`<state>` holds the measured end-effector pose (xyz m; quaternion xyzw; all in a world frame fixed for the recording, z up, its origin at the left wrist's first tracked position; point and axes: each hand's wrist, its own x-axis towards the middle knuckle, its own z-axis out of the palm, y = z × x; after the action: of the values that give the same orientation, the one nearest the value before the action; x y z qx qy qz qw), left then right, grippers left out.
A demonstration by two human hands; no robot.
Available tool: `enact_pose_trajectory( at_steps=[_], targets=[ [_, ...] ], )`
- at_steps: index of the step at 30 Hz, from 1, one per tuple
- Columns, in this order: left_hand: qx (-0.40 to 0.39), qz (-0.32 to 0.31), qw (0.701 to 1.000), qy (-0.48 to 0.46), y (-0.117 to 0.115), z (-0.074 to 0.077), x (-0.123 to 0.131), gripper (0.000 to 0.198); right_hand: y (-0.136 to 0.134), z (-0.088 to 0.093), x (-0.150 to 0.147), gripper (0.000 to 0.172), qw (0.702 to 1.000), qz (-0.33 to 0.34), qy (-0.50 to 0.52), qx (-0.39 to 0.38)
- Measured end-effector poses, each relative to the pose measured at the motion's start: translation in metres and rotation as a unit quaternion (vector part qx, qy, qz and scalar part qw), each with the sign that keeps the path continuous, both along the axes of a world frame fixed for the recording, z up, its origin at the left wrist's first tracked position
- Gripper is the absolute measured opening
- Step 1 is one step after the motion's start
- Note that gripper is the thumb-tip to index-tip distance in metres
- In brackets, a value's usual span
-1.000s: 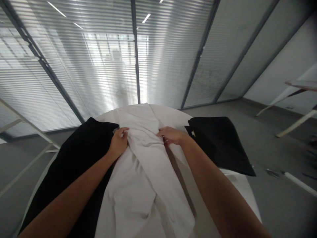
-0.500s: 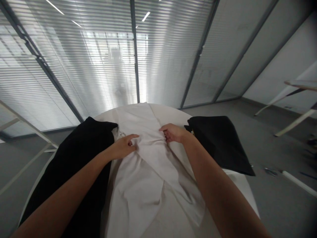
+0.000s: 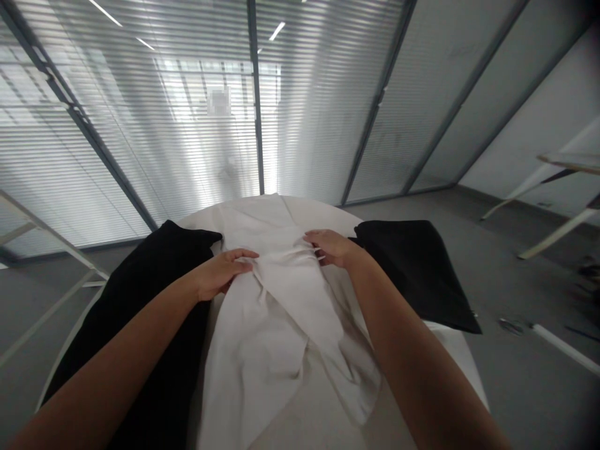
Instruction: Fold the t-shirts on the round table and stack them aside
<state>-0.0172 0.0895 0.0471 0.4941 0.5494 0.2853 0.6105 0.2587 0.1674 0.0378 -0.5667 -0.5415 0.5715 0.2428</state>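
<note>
A white garment point(image 3: 285, 312) lies lengthwise over a round white table, creased across its middle and parting into two overlapping flaps at the near end. At the garment's left edge, my left hand point(image 3: 222, 273) has thumb and fingers closed on the cloth. Opposite it, my right hand point(image 3: 330, 248) pinches the right edge, where small folds gather; some of its fingertips are hidden by fabric. Black cloth point(image 3: 159, 275) lies beside my left hand and passes beneath my left forearm. Folded black cloth point(image 3: 412, 262) sits to the right of my right hand.
The round white table point(image 3: 323, 212) has its curved far edge near a glass partition with blinds point(image 3: 309, 125). A pale metal frame point(image 3: 60, 240) stands at left. Table legs point(image 3: 557, 231) stand at right, and a white rod point(image 3: 562, 347) lies on the floor.
My left hand has shifted slightly left and its fingers have flattened over the edge. My right hand has moved slightly up. The garment's near right flap has drawn in to the left.
</note>
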Motion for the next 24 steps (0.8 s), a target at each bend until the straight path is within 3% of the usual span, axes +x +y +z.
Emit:
enact_pose_trajectory(
  at_steps=[3, 6, 11, 15, 19, 21, 24],
  targets=[
    [0.112, -0.037, 0.978, 0.171, 0.009, -0.017, -0.007, 0.037, -0.005, 0.003, 0.004, 0.028, 0.994, 0.066, -0.060, -0.060],
    [0.184, -0.032, 0.950, 0.250, 0.016, -0.033, -0.008, 0.032, -0.009, 0.003, 0.003, 0.029, 0.987, 0.119, -0.083, -0.064],
    [0.255, 0.032, 0.923, 0.286, 0.022, -0.047, -0.005, 0.033, -0.011, 0.004, -0.005, 0.045, 0.992, 0.090, 0.086, -0.020],
    [0.258, 0.095, 0.934, 0.229, 0.024, -0.051, -0.003, 0.033, -0.014, 0.008, -0.021, 0.048, 0.977, 0.028, 0.209, 0.035],
    [0.111, 0.176, 0.976, 0.059, 0.022, -0.049, -0.003, 0.041, -0.019, 0.011, -0.034, 0.051, 0.968, -0.001, 0.239, 0.078],
    [0.047, 0.192, 0.980, -0.018, 0.020, -0.044, -0.003, 0.052, -0.022, 0.013, -0.035, 0.058, 0.969, 0.011, 0.233, 0.080],
    [0.045, 0.154, 0.981, -0.113, 0.014, -0.031, -0.002, 0.065, -0.028, 0.016, -0.031, 0.075, 0.970, 0.077, 0.224, 0.050]
  ],
)
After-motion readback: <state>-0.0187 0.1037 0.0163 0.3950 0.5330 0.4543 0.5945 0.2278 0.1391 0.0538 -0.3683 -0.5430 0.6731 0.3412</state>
